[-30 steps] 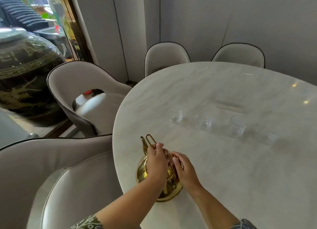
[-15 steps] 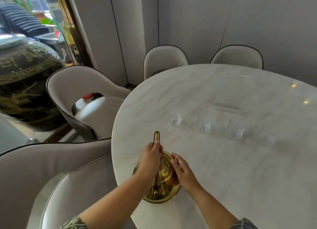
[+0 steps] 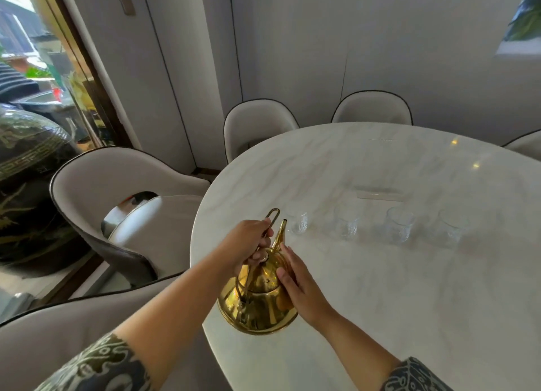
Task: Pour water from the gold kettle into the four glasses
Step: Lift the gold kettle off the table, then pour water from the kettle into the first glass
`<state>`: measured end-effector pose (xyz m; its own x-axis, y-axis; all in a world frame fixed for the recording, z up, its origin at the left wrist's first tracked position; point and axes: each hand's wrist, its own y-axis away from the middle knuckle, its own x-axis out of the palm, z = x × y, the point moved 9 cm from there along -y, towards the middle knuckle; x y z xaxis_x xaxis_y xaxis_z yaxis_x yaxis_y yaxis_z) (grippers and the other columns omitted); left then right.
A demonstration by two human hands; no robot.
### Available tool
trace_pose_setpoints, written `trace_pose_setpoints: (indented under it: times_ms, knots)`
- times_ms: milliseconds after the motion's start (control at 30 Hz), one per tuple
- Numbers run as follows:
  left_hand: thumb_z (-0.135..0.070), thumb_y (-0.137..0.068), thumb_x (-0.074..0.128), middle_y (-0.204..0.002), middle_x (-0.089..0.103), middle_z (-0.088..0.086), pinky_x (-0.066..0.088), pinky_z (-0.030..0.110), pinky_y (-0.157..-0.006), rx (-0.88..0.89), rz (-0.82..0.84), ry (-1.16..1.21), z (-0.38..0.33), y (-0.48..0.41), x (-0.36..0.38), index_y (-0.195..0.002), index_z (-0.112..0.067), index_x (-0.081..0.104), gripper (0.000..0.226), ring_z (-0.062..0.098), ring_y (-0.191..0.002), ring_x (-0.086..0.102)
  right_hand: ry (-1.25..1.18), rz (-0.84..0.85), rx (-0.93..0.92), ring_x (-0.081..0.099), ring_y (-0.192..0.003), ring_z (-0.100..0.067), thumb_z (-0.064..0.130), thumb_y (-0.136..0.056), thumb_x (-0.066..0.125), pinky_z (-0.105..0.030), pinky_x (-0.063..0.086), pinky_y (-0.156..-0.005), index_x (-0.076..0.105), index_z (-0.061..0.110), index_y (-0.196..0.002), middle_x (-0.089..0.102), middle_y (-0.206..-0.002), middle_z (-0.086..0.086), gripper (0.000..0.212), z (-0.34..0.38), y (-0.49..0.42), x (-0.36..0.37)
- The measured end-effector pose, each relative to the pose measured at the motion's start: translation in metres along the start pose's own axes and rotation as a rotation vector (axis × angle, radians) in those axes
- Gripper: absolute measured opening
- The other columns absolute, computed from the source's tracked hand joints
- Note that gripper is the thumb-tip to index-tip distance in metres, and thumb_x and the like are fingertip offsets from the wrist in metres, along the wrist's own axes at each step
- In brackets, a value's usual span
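Observation:
The gold kettle (image 3: pixel 257 303) is near the front left edge of the white marble table (image 3: pixel 409 288), its thin spout pointing up and away toward the glasses. My left hand (image 3: pixel 248 243) is closed around the kettle's upright wire handle. My right hand (image 3: pixel 298 285) lies flat against the kettle's right side, fingers straight. Several clear glasses stand in a row across the table beyond the kettle: the leftmost glass (image 3: pixel 298 221), a second glass (image 3: pixel 347 223), a third glass (image 3: pixel 398 224) and the rightmost glass (image 3: pixel 452 226). All look empty.
Pale upholstered chairs ring the table: one chair (image 3: pixel 117 191) at the left, one chair (image 3: pixel 257 127) and another chair (image 3: pixel 371 109) at the far side. A large dark ornamented jar (image 3: pixel 26 191) stands left by the window. A flat clear strip (image 3: pixel 380 193) lies behind the glasses.
The kettle has turned so its spout now points toward the glasses, and it looks raised and tilted. My left hand keeps the handle; my right hand moved onto the kettle's side. The head camera tilted up.

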<state>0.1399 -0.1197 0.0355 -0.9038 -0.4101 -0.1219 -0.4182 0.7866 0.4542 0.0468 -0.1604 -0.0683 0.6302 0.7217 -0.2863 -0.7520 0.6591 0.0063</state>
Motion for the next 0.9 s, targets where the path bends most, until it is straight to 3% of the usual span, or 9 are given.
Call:
trace_pose_setpoints:
  times_ms: [167,367,533,667,900]
  knots:
    - [-0.033,-0.100,0.037,-0.040,0.038,-0.008,0.019,0.011,-0.033,-0.040,0.032,-0.065,-0.016,-0.020,-0.009,-0.074,-0.013,0.050,0.035,0.004,-0.023,0.028,-0.026,0.034,0.043,0.002,-0.146,-0.006,0.062,-0.085,0.035,-0.034,0.017,-0.117,0.017,0.060,-0.134,0.009,-0.159,0.012,0.052,0.007,-0.018,0.002]
    - [-0.030,-0.102,0.034,-0.037,0.037,-0.007,0.018,0.008,-0.030,-0.104,0.029,-0.074,-0.035,-0.051,-0.015,-0.080,-0.011,0.053,0.035,0.004,-0.022,0.026,-0.113,0.034,0.060,0.015,-0.146,-0.013,0.081,-0.073,0.038,-0.046,0.028,-0.116,0.024,0.067,-0.128,0.020,-0.155,0.008,0.058,0.007,-0.051,0.002]
    - [-0.024,-0.102,0.033,-0.047,0.038,-0.005,0.018,0.009,-0.029,-0.137,0.034,-0.083,-0.045,-0.078,-0.013,-0.080,-0.010,0.056,0.035,0.004,-0.022,0.026,-0.193,0.032,0.122,0.031,-0.135,-0.009,0.052,-0.093,0.039,-0.023,0.035,-0.104,0.025,0.053,-0.132,0.030,-0.144,0.011,0.042,0.001,-0.073,-0.004]
    - [-0.020,-0.102,0.030,-0.055,0.038,-0.002,0.018,0.011,-0.029,-0.148,0.041,-0.166,-0.055,-0.098,-0.013,-0.080,-0.009,0.057,0.036,0.003,-0.021,0.027,-0.227,0.046,0.168,0.034,-0.129,-0.007,0.063,-0.084,0.041,-0.021,0.039,-0.099,0.026,0.054,-0.136,0.029,-0.149,0.011,0.055,-0.006,-0.087,-0.002]
    - [-0.017,-0.103,0.028,-0.028,0.043,-0.004,0.022,0.007,-0.024,-0.205,0.126,-0.177,-0.061,-0.126,-0.006,-0.076,-0.008,0.053,0.039,0.003,-0.017,0.033,-0.323,0.043,0.215,0.039,-0.133,-0.016,0.071,-0.076,0.042,-0.029,0.044,-0.102,0.028,0.056,-0.134,0.032,-0.150,0.008,0.062,-0.013,-0.101,0.000]
